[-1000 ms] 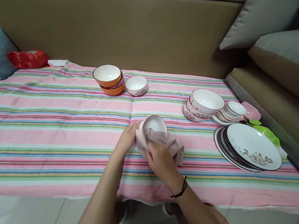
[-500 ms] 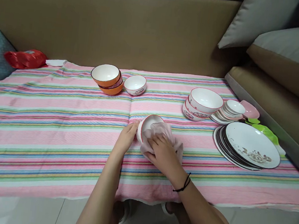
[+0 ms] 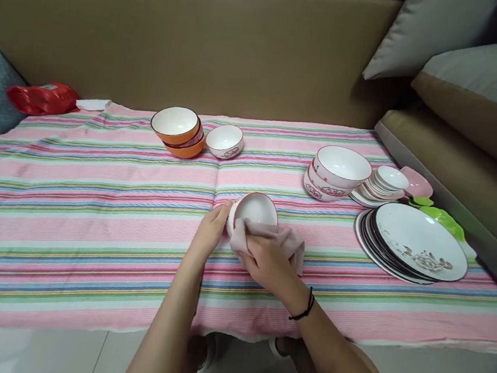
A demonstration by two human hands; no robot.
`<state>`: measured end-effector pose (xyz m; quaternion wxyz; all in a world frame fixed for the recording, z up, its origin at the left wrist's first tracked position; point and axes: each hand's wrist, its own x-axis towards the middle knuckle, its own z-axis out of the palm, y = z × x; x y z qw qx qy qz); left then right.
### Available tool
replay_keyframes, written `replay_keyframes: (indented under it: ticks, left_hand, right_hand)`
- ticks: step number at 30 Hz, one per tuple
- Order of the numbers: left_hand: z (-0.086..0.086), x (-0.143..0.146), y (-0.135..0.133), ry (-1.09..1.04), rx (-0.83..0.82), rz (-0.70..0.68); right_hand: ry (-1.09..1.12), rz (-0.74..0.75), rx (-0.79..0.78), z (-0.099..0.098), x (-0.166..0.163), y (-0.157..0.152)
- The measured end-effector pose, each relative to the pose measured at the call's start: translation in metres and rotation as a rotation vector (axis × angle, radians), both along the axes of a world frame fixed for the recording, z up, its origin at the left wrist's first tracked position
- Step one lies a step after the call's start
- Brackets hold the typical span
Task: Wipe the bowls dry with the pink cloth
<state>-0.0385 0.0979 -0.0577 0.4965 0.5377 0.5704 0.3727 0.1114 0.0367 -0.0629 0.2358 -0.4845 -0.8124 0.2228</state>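
Note:
A white bowl (image 3: pixel 258 207) with a red rim is tilted on its side, its opening turned toward the right and toward me. My left hand (image 3: pixel 211 228) grips it by its outer left side. Bunched in my right hand (image 3: pixel 269 261) is a pale pinkish cloth (image 3: pixel 289 243), pressed over the bowl's near rim. The cloth covers the lower part of the bowl and hides some of my right fingertips. A black cord bracelet (image 3: pixel 304 308) circles my right wrist.
Orange bowls (image 3: pixel 175 127) are stacked at the back left beside a small white bowl (image 3: pixel 225 142). To the right stand stacked white bowls (image 3: pixel 343 167), small dishes (image 3: pixel 392 178), large plates (image 3: pixel 417 241) and a green leaf-shaped dish (image 3: pixel 442 220). A red bundle (image 3: pixel 45 99) lies far left.
My right hand and the cloth have drawn back from inside the bowl to its near rim, so more of the white interior shows. My left hand stays in place.

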Motion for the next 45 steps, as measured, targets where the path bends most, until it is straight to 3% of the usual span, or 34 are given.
replay_keyframes:
  ticks: [3,8,12,16,20,24,28,33,36,40,45]
  left_hand:
    - [-0.002,-0.002,0.0,-0.014,-0.007,0.002]
    - [-0.003,0.001,0.0,-0.017,0.009,-0.024]
    - [-0.004,0.001,0.001,0.022,0.059,-0.002]
    - [-0.002,-0.003,-0.001,-0.006,0.023,-0.107]
    - [0.005,-0.005,-0.005,-0.129,-0.109,-0.132]
    - [0.01,-0.002,-0.007,-0.154,-0.219,-0.131]
    - [0.01,-0.001,-0.006,-0.194,-0.218,-0.066]
    - [0.007,-0.005,-0.006,-0.202,-0.205,-0.024]
    - [0.007,-0.005,-0.006,-0.197,-0.176,-0.057]
    - [0.01,-0.003,-0.008,-0.184,-0.133,-0.083]
    - [0.015,-0.001,-0.011,-0.209,-0.109,-0.221]
  right_hand:
    - [0.043,0.021,-0.007,0.001,0.004,0.0]
    - [-0.168,-0.169,0.039,-0.011,0.01,0.005]
    - [-0.241,-0.197,0.067,-0.019,0.01,0.009]
    - [-0.251,-0.204,0.052,-0.012,0.006,0.012]
    - [-0.2,-0.371,0.031,0.002,0.002,0.014]
    - [0.068,-0.484,-0.008,0.004,-0.002,0.013]
    - [0.192,-0.384,-0.065,-0.001,-0.003,0.008]
    - [-0.107,-0.2,0.004,-0.003,0.004,0.007]
    - [-0.261,-0.183,0.02,-0.01,0.012,0.011]
    - [-0.304,-0.163,0.053,-0.023,0.021,0.018]
    - [-0.333,-0.15,0.072,-0.015,0.017,0.02]
